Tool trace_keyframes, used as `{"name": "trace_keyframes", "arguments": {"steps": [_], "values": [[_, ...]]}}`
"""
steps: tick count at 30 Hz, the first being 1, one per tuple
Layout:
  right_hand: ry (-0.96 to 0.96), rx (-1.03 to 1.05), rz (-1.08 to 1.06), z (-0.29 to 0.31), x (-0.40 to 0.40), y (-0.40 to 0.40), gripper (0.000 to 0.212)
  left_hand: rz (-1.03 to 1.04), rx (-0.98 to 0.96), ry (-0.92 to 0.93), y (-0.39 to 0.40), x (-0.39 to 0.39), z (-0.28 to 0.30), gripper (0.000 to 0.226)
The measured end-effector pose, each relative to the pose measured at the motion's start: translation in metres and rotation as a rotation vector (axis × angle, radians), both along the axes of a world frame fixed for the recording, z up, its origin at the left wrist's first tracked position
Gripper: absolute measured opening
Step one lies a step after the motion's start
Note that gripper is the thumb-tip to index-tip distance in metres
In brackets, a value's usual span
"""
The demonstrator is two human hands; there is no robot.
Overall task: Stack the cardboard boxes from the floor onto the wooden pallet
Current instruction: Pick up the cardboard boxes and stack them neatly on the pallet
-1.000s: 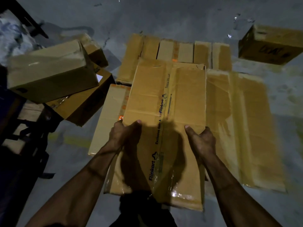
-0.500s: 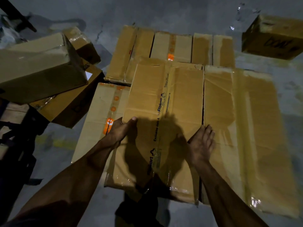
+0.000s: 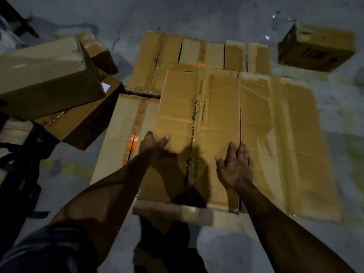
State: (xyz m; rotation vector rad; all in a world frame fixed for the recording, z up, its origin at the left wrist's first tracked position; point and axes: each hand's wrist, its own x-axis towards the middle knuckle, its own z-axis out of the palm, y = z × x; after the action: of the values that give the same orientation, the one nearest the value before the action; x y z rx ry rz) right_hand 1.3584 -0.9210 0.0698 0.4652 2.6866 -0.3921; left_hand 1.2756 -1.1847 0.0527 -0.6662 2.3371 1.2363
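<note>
A large taped cardboard box with printed lettering lies flat in the middle, among other boxes packed side by side. My left hand holds its left edge, thumb on top and fingers down the side. My right hand rests flat on its top near the right edge, fingers straight. A wide box lies right beside it, a box with orange tape on its left, and a row of narrower boxes behind. Wooden pallet slats show at the far left under tilted boxes.
Three boxes lie piled askew at the left over the pallet. A lone box sits on the grey concrete floor at the far right. Dark straps and a frame fill the lower left. My legs are below.
The lettered box has come down level beside the wide box. My right hand let go of its edge and now lies flat on top. The view shifted slightly.
</note>
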Motion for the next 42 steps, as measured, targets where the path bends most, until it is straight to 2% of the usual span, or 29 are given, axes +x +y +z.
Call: {"name": "trace_keyframes", "arguments": {"steps": [4,8,11,14,16,21,23,27,32,42], "values": [[-0.009,-0.023,0.004,0.006,0.044,-0.008,0.079,-0.121,-0.069,0.022,-0.010,0.042,0.012,0.063],[-0.040,-0.051,0.025,0.009,0.086,-0.010,0.088,-0.308,-0.100,0.057,-0.019,0.092,0.026,0.083],[-0.049,-0.048,0.054,0.013,0.108,-0.009,0.094,-0.523,-0.219,0.106,-0.029,0.124,0.031,0.083],[-0.074,-0.042,0.088,0.014,0.120,-0.007,0.099,-0.655,-0.330,0.106,-0.042,0.146,0.027,0.083],[-0.099,-0.015,0.126,0.014,0.123,-0.003,0.101,-0.736,-0.447,0.189,-0.051,0.154,0.022,0.084],[-0.057,0.043,0.168,0.009,0.123,0.001,0.089,-0.916,-0.545,0.223,-0.058,0.156,0.021,0.104],[-0.016,0.080,0.172,0.005,0.123,0.001,0.085,-0.982,-0.627,0.258,-0.060,0.156,0.019,0.103],[-0.026,0.113,0.177,0.004,0.121,0.004,0.080,-0.997,-0.731,0.327,-0.059,0.153,0.020,0.091],[-0.013,0.159,0.209,0.008,0.121,0.003,0.084,-0.988,-0.747,0.362,-0.057,0.153,0.022,0.097],[-0.031,0.188,0.219,0.006,0.118,0.002,0.083,-0.974,-0.749,0.263,-0.048,0.152,0.027,0.094]]}}
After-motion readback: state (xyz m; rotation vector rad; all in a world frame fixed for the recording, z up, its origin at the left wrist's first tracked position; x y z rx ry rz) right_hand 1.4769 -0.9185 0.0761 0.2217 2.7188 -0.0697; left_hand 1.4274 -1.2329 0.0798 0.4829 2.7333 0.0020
